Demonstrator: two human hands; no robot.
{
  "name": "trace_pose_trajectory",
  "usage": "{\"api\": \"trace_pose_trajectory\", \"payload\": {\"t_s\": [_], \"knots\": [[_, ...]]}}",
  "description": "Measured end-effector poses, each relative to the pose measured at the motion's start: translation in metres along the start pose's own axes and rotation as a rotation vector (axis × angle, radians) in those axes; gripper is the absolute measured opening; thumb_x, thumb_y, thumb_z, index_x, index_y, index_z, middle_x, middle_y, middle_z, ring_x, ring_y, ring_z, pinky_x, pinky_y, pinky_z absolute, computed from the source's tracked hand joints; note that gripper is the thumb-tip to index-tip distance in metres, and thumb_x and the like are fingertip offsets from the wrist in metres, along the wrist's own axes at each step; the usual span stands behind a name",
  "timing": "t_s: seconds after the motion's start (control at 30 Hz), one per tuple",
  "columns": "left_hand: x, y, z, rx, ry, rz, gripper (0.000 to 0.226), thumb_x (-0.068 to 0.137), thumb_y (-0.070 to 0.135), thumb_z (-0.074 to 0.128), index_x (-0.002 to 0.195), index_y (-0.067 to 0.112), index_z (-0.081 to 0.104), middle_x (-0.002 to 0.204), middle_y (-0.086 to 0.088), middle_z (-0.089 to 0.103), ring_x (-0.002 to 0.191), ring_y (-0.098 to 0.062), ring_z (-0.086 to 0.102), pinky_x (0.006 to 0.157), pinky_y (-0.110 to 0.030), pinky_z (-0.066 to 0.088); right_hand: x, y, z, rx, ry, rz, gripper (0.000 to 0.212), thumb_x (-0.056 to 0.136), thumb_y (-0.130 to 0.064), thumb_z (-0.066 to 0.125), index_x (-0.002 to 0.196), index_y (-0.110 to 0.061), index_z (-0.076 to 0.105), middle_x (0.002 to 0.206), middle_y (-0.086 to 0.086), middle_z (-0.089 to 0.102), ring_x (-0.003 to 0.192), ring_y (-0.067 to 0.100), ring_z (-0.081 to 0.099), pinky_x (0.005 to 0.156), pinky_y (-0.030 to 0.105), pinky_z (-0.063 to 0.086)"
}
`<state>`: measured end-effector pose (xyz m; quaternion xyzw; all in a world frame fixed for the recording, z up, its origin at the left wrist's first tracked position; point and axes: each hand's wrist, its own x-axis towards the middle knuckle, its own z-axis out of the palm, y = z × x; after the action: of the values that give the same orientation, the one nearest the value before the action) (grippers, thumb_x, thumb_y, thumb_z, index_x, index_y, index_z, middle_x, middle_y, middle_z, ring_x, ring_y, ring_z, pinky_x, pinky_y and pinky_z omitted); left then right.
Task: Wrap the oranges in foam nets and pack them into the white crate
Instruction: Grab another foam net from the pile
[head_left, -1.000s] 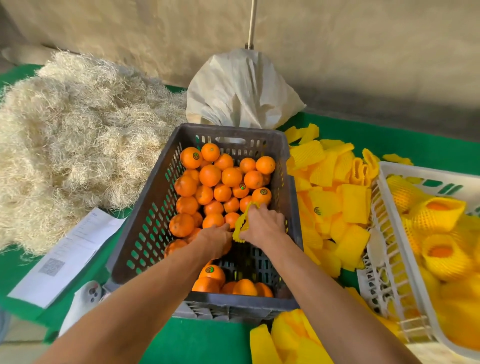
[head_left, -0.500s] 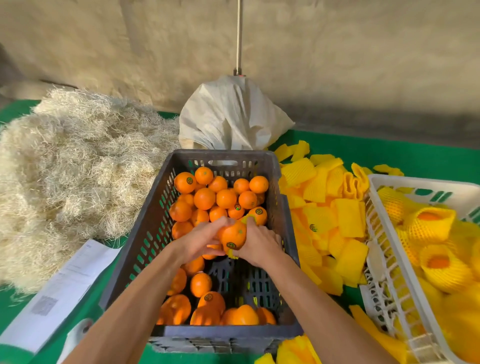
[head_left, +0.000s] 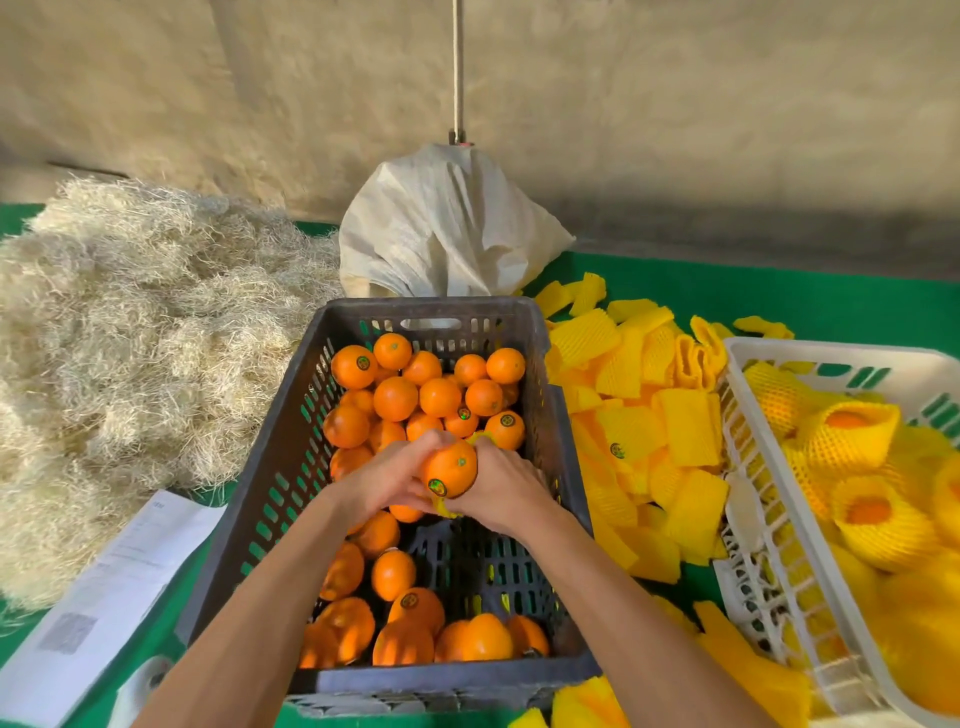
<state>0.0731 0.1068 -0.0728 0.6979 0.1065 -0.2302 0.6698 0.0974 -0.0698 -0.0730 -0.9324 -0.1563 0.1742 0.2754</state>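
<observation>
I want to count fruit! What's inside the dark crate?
The dark crate holds loose oranges, bare floor showing between them. Both arms hide some fruit, and lower layers are covered.

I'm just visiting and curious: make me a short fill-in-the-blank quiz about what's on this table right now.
1. Both hands hold one ____ above the grey crate.
2. The wrapped oranges lie in the ____ crate on the right.
3. The loose foam nets are ____ in colour.
4. The straw pile lies to the ____ of the grey crate.

Missing words: orange; white; yellow; left
</observation>
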Motion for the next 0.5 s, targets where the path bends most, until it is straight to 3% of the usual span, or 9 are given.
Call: {"api": "trace_pose_trajectory", "payload": {"t_s": [0.07, 0.1, 0.13, 0.2, 0.3, 0.4, 0.5], "knots": [[0.001, 0.002, 0.007, 0.192, 0.099, 0.060, 0.051, 0.088, 0.064, 0.062, 0.118, 0.023, 0.068, 0.112, 0.001, 0.076, 0.095, -0.018, 0.077, 0.080, -0.026, 0.063, 0.001, 0.002, 0.002, 0.008, -0.011, 0.011, 0.062, 0.077, -0.038, 0.081, 0.127, -0.020, 0.049, 0.121, 0.009, 0.063, 0.112, 0.037, 0.061, 0.089, 0.049, 0.053], [0.001, 0.004, 0.009, 0.297, 0.175, 0.076, 0.046, 0.089, 0.065, 0.062, 0.104, 0.022, 0.069, 0.102, 0.006, 0.074, 0.085, -0.014, 0.077, 0.065, -0.014, 0.058, 0.002, 0.003, 0.002, 0.022, -0.015, 0.015, 0.058, 0.080, -0.034, 0.079, 0.127, -0.019, 0.049, 0.120, 0.010, 0.063, 0.111, 0.037, 0.061, 0.088, 0.049, 0.054], [0.003, 0.004, 0.009, 0.397, 0.249, 0.092, 0.053, 0.085, 0.070, 0.063, 0.091, 0.017, 0.066, 0.090, 0.007, 0.068, 0.075, -0.012, 0.075, 0.054, -0.011, 0.051, 0.002, 0.004, 0.003, 0.036, -0.019, 0.017, 0.056, 0.082, -0.031, 0.077, 0.129, -0.019, 0.048, 0.120, 0.010, 0.062, 0.110, 0.037, 0.061, 0.087, 0.049, 0.054], [0.008, 0.002, 0.007, 0.515, 0.350, 0.121, 0.065, 0.073, 0.077, 0.062, 0.075, 0.013, 0.056, 0.073, 0.000, 0.057, 0.063, -0.017, 0.069, 0.053, -0.023, 0.044, 0.002, 0.004, 0.003, 0.045, -0.011, 0.019, 0.061, 0.086, -0.029, 0.073, 0.139, -0.020, 0.042, 0.123, 0.011, 0.059, 0.112, 0.036, 0.059, 0.085, 0.047, 0.054], [0.015, -0.005, 0.006, 0.595, 0.449, 0.207, 0.062, 0.078, 0.070, 0.071, 0.067, 0.014, 0.046, 0.062, -0.005, 0.048, 0.059, -0.020, 0.054, 0.058, -0.037, 0.035, 0.000, 0.004, 0.002, 0.060, 0.007, -0.002, 0.070, 0.092, -0.025, 0.067, 0.152, -0.022, 0.029, 0.129, 0.012, 0.056, 0.115, 0.036, 0.058, 0.087, 0.047, 0.054], [0.020, -0.009, 0.014, 0.658, 0.575, 0.328, 0.061, 0.083, 0.063, 0.074, 0.062, 0.017, 0.041, 0.056, -0.001, 0.040, 0.051, -0.009, 0.034, 0.051, -0.031, 0.028, -0.002, 0.002, 0.000, 0.053, 0.020, -0.033, 0.071, 0.095, -0.022, 0.063, 0.154, -0.022, 0.024, 0.130, 0.014, 0.056, 0.115, 0.036, 0.058, 0.085, 0.046, 0.052], [0.026, -0.010, 0.029, 0.636, 0.714, 0.345, 0.062, 0.079, 0.063, 0.079, 0.067, 0.020, 0.036, 0.060, 0.005, 0.034, 0.049, -0.009, 0.031, 0.043, -0.023, 0.023, -0.003, 0.000, -0.002, 0.055, 0.045, -0.059, 0.071, 0.097, -0.020, 0.060, 0.156, -0.022, 0.020, 0.129, 0.015, 0.058, 0.113, 0.036, 0.060, 0.085, 0.046, 0.054]]}}
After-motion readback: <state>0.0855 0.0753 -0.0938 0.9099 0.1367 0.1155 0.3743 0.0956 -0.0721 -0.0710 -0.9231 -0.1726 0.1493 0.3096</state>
